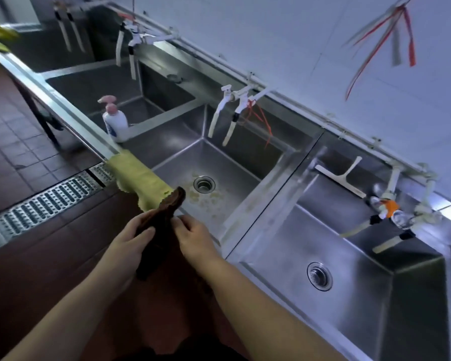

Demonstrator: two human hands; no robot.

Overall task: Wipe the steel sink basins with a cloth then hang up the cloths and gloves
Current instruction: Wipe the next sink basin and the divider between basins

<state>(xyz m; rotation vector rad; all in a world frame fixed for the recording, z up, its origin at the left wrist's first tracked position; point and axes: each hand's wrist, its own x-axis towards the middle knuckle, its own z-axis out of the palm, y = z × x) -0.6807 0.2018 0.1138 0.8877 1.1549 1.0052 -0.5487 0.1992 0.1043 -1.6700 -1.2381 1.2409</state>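
A dark brown cloth [167,212] hangs between both hands at the front rim of the middle steel basin [245,162]. My left hand [130,238] grips its left side with curled fingers. My right hand [193,235] pinches its right edge. A yellow-green cloth [138,178] is draped over the front rail just left of the brown one. The middle basin has yellowish stains around its drain [204,184]. The right basin [362,308] lies beyond my right arm.
A white pump bottle [115,121] with a pink top stands on the divider by the left basin [94,89]. White taps [232,110] hang over the basins. A squeegee [341,178] leans at the back right. A floor drain grate [44,204] runs left.
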